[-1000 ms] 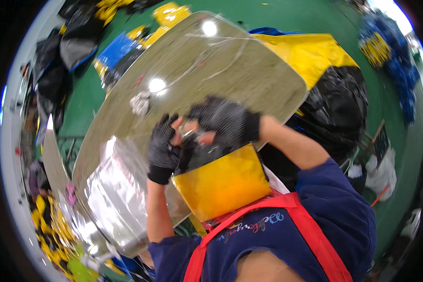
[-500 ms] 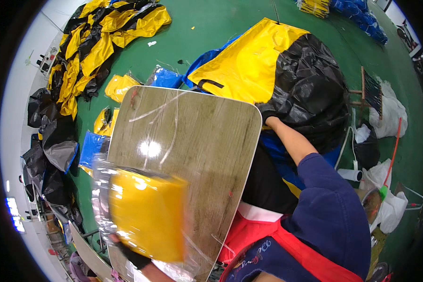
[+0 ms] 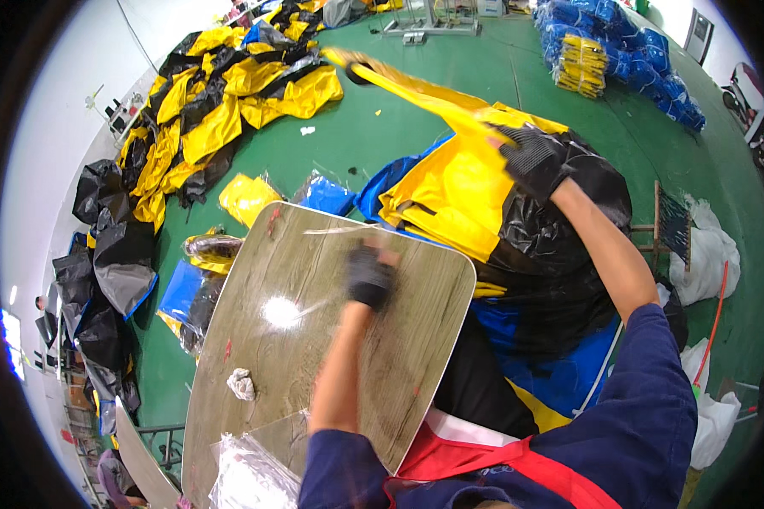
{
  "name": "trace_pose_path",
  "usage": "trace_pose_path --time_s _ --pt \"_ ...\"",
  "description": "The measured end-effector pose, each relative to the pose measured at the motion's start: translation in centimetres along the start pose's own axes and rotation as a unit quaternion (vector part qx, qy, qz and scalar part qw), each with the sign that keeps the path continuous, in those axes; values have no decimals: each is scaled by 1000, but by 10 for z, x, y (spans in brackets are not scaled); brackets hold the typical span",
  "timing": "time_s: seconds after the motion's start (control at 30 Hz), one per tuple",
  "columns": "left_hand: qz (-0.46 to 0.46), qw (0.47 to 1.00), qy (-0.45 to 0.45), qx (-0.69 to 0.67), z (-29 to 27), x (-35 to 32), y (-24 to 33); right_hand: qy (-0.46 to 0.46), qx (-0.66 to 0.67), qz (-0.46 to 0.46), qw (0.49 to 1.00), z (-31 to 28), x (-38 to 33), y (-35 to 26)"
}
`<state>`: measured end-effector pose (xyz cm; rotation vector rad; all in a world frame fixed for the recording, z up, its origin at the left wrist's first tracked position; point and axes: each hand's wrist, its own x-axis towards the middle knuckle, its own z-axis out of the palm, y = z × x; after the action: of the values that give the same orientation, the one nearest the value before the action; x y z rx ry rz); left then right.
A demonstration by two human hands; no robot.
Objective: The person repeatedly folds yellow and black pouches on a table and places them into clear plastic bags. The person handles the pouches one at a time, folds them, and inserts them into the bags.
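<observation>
My right hand [image 3: 530, 161], in a dark knit glove with bare fingertips, grips a yellow tarp-like sheet [image 3: 424, 93] by its edge. The sheet stretches up and left from the hand, above a pile of yellow, black and blue material [image 3: 458, 191]. Over the far part of the wood-patterned table [image 3: 314, 280] is my left hand [image 3: 371, 273], gloved the same way. Motion smears its fingers, so their grip is unclear. Pale thin strips [image 3: 341, 229] lie just beyond it at the table's far edge.
A crumpled white scrap [image 3: 240, 384] and a stack of clear plastic bags [image 3: 253, 477] lie on the near left of the table. Wrapped packets [image 3: 178, 293] are on the green floor to the left. Heaped sheets [image 3: 229, 93] and blue bundles [image 3: 645, 51] lie farther off.
The yellow packet in clear plastic has left my left hand, which has moved to the table's far part. My right hand has risen, pulling a yellow sheet up off the pile.
</observation>
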<state>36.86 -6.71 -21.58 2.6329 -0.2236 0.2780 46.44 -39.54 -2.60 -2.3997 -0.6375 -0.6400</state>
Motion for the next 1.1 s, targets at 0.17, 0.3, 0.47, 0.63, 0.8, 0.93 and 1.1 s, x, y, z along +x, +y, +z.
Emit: trace_pose_path --time_s 0.17,0.3,0.47,0.63,0.8,0.93,1.1 --pt "-2 919 -338 -205 54 -121 55 -293 258 -308 868 -5 -69 -159" --pt "-222 953 -75 -193 -166 -178 -31 -645 210 -442 587 19 -206 -227" --pt "-478 772 35 -417 -346 -220 -85 -723 206 -468 464 61 -330 -307" --pt "-447 862 -8 -238 -344 -303 -153 -626 348 -268 644 44 -253 -285" --pt "-488 816 73 -302 -341 -358 -127 -207 -19 89 974 81 -105 -80" --pt "-547 823 130 -85 -342 -385 -108 -249 -157 123 948 161 -116 -60" --pt "-473 834 181 219 -305 -416 -67 -299 -89 152 938 153 -98 -69"
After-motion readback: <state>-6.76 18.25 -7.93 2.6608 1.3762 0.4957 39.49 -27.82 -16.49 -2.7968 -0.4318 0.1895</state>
